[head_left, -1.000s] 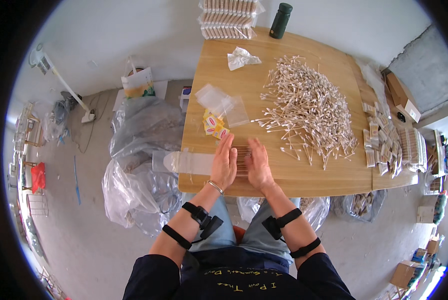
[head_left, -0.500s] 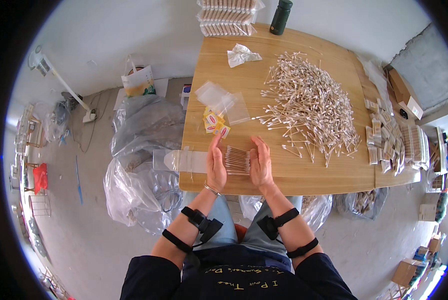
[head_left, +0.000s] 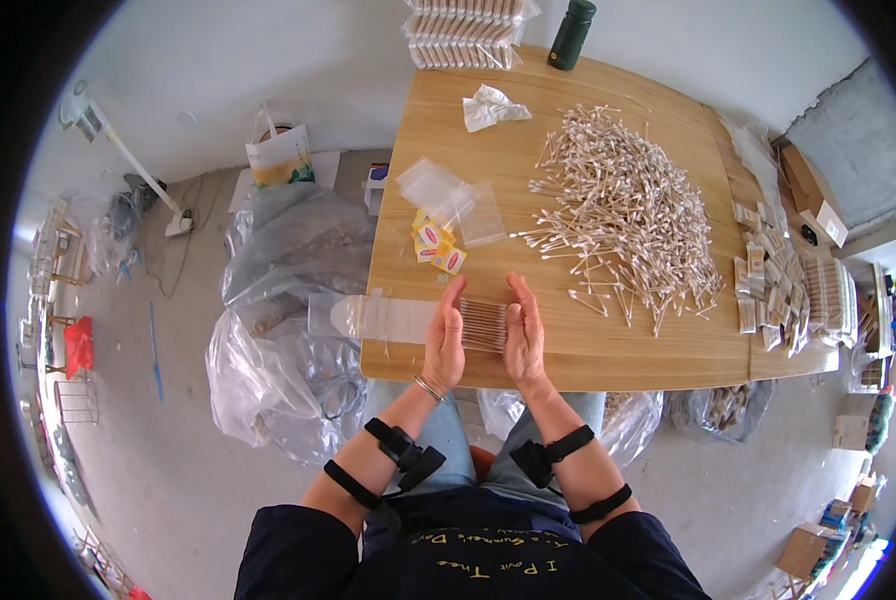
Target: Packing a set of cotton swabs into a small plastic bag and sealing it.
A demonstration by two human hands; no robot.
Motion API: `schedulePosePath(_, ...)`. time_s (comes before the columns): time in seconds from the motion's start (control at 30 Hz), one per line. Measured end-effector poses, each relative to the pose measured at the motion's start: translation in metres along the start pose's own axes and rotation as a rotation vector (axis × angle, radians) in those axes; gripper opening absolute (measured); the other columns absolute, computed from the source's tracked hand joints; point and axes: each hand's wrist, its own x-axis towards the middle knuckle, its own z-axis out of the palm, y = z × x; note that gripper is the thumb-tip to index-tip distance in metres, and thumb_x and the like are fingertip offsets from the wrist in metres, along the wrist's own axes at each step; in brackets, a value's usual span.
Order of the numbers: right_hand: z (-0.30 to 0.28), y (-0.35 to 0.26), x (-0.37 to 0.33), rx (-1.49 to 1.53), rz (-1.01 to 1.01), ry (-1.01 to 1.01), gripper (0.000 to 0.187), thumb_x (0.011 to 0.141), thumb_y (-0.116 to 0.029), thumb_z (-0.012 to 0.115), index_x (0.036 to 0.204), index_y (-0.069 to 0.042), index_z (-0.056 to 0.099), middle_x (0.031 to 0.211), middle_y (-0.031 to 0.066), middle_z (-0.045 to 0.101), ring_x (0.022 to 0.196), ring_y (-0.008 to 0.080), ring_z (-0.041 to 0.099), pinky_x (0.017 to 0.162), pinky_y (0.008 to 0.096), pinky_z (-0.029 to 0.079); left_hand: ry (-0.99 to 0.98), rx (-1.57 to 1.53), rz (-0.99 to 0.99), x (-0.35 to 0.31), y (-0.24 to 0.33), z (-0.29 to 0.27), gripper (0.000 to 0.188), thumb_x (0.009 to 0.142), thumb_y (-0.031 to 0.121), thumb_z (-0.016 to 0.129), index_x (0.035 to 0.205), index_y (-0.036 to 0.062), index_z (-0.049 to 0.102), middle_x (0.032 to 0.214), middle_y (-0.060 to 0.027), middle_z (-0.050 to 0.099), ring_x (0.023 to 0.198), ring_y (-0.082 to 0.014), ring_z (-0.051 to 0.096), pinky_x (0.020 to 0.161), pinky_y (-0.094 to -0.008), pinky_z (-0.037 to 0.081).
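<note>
On the wooden table's near edge, a neat row of cotton swabs (head_left: 484,326) lies side by side between my hands. My left hand (head_left: 446,335) stands on edge at the row's left side, fingers stretched out. Facing it, my right hand (head_left: 525,330) is also on edge with straight fingers, its palm side at the row's right ends. To the left of my left hand lies a clear plastic bag with a white strip (head_left: 393,320), partly hidden by that hand. Small yellow, white and red cards (head_left: 434,243) lie beyond my left fingertips, beside flat clear bags (head_left: 483,215).
A large heap of loose cotton swabs (head_left: 628,205) covers the table's right half. Small filled packs (head_left: 768,275) pile at the right edge. At the back are stacked packs (head_left: 463,35), a dark green bottle (head_left: 572,35) and crumpled tissue (head_left: 492,108). Plastic sacks (head_left: 283,370) stand left.
My left hand has shifted slightly right, so the gap between my palms around the swabs is a little narrower. The whole view has also shifted slightly.
</note>
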Motion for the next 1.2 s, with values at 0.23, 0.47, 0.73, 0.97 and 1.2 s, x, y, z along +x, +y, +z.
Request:
schedulePosePath(0.23, -0.004, -0.008, 0.002, -0.053, -0.066, -0.048, 0.047, 0.101, -0.02, 0.041, 0.141, 0.004, 0.034, 0.147, 0.026, 0.033, 0.142, 0.035, 0.025, 0.115, 0.0428, 0.021, -0.013, -0.067, -0.013, -0.004, 0.002, 0.0, 0.073, 0.1, 0.053, 0.034, 0.146, -0.003, 0.027, 0.15, -0.0159, 0.031, 0.14, -0.0233, 0.028, 0.115, -0.0351, 0.02)
schedulePosePath(0.47, -0.003, -0.025, -0.041, -1.09, -0.209, -0.606, 0.085, 0.086, -0.052, 0.056, 0.146, 0.001, 0.028, 0.154, 0.0195, 0.023, 0.146, 0.032, 0.012, 0.118, 0.0455, 0.009, 0.046, -0.086, -0.007, 0.002, 0.0, -0.011, 0.071, 0.1, 0.052, 0.031, 0.146, -0.002, 0.027, 0.151, -0.0154, 0.029, 0.142, -0.0242, 0.023, 0.117, -0.0376, 0.015)
schedulePosePath(0.73, 0.0, -0.032, -0.031, -1.209, -0.258, -0.571, 0.089, 0.085, -0.061, 0.05, 0.147, -0.001, 0.028, 0.154, 0.0174, 0.022, 0.146, 0.0301, 0.013, 0.118, 0.0452, 0.005, 0.023, -0.007, 0.015, 0.004, -0.003, -0.012, 0.069, 0.101, 0.051, 0.03, 0.144, -0.0022, 0.031, 0.15, -0.0166, 0.032, 0.141, -0.026, 0.027, 0.116, -0.0397, 0.018)
schedulePosePath(0.97, -0.003, -0.032, -0.025, -0.933, -0.201, -0.439, 0.075, 0.088, -0.031, 0.058, 0.147, 0.0, 0.025, 0.155, 0.0202, 0.016, 0.145, 0.0353, 0.012, 0.117, 0.0475, 0.01, 0.073, -0.027, 0.053, 0.011, 0.0, -0.013, 0.069, 0.101, 0.051, 0.03, 0.142, -0.0043, 0.033, 0.147, -0.0175, 0.037, 0.139, -0.0261, 0.03, 0.115, -0.0368, 0.021)
schedulePosePath(1.2, 0.005, 0.003, -0.008, -0.236, -0.146, -0.067, 0.064, 0.084, 0.004, 0.049, 0.144, 0.002, 0.026, 0.149, 0.025, 0.027, 0.14, 0.0432, 0.022, 0.115, 0.0492, 0.019, 0.0, 0.023, 0.095, 0.028, -0.001, -0.011, 0.072, 0.1, 0.054, 0.03, 0.142, -0.0051, 0.033, 0.148, -0.0172, 0.036, 0.138, -0.0265, 0.032, 0.114, -0.0359, 0.023)
